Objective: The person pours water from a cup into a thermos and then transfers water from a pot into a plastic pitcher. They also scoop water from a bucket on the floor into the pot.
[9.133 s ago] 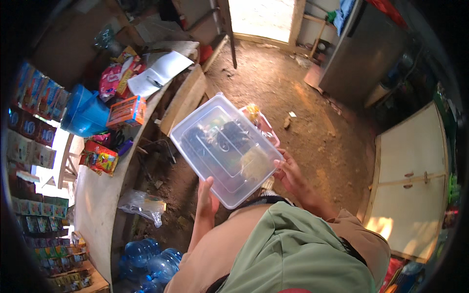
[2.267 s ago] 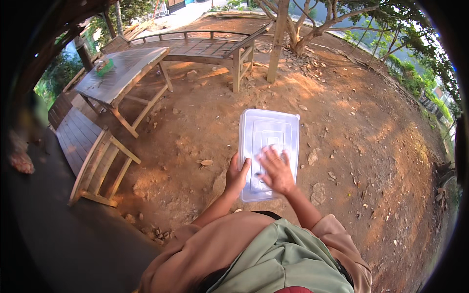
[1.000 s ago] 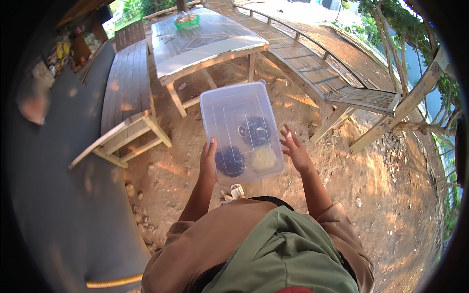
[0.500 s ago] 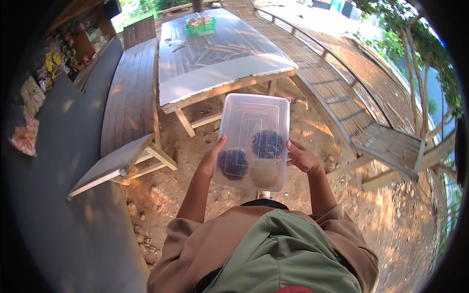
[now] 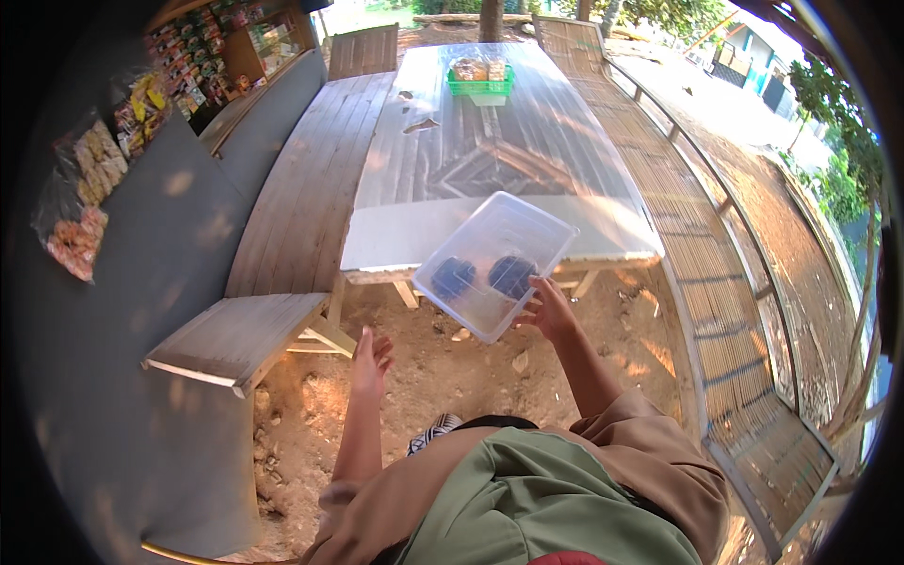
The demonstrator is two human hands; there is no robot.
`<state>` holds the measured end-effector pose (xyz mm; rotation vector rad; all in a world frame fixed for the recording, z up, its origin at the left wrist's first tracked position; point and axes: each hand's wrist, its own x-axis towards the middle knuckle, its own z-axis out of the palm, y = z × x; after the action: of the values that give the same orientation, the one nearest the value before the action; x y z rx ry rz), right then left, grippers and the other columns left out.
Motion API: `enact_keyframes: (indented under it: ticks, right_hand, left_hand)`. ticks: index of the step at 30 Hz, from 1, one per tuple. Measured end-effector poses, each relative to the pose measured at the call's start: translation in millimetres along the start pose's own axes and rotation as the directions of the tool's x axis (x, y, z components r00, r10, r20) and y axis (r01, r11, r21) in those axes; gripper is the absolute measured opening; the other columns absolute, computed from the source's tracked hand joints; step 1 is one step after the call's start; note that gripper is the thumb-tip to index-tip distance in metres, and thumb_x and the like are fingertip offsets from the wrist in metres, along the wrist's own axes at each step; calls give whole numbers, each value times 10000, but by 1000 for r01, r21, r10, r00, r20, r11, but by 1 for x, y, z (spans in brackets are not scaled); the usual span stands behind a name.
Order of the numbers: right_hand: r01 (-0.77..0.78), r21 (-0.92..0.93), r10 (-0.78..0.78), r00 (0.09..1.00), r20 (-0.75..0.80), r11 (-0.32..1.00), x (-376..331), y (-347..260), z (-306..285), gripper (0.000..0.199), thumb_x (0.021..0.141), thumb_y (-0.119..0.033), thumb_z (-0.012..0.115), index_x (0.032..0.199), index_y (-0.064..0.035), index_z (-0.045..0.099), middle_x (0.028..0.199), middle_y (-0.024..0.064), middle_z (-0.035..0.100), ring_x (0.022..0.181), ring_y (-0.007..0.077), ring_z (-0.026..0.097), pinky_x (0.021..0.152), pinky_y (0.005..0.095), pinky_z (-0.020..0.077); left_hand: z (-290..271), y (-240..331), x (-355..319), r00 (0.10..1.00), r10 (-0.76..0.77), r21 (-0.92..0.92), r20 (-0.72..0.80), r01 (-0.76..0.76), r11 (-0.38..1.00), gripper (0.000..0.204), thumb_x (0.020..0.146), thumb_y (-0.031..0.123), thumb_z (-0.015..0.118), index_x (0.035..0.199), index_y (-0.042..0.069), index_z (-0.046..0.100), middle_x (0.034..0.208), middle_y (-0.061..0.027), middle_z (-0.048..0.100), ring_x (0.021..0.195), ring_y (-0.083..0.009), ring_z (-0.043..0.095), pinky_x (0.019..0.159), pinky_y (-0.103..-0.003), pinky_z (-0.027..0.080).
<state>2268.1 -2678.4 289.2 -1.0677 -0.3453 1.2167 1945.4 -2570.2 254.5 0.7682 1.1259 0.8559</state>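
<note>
A translucent plastic food container (image 5: pixel 499 231) with its lid on is turned at an angle over the near edge of the wooden table (image 5: pixel 395 240). Through it show two dark round lumps and a pale patch; what they are I cannot make out. My right hand (image 5: pixel 546 309) grips the container's near right side, thumb on top and fingers beneath. Away from the container, to its lower left, my left hand (image 5: pixel 372 363) is held up over the dirt ground, fingers apart and holding nothing.
A green basket (image 5: pixel 480 85) with packaged food stands at the table's far end. Left are a plank bench (image 5: pixel 301 179) and a grey wall (image 5: pixel 141 311) with hanging snack bags (image 5: pixel 80 240). A bamboo bench (image 5: pixel 702 254) with a rail runs along the right.
My left hand has let go of the container and moved down and left. My right hand has carried the container toward the table and turned it clockwise. The view has shifted nearer the table.
</note>
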Motion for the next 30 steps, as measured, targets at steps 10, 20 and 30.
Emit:
enact_keyframes:
  ticks: [10,20,30]
  right_hand:
    - [66,229,-9,971,-239,971,174,5,-15,592,724,-278,637,1129,-49,272,1051,166,368,875,335,507,663,554,481]
    - [36,268,32,969,-246,963,251,23,-19,553,738,-296,610,1122,-89,270,1046,143,389,936,336,495,688,538,481]
    - [34,128,12,940,-340,991,255,17,-3,517,759,-355,586,1106,-103,298,1059,146,409,883,325,536,711,526,483]
  left_hand:
    - [-8,-9,88,967,-199,-52,-159,193,980,345,873,313,478,1136,91,460,938,-64,587,809,-154,577,595,-286,433]
    - [26,13,145,982,-125,-17,-139,124,992,283,877,307,473,1074,105,496,925,-48,593,798,-145,583,612,-280,425]
    - [16,14,125,932,-90,-113,-351,54,992,281,871,300,487,1070,102,511,922,-54,604,789,-146,584,627,-284,433]
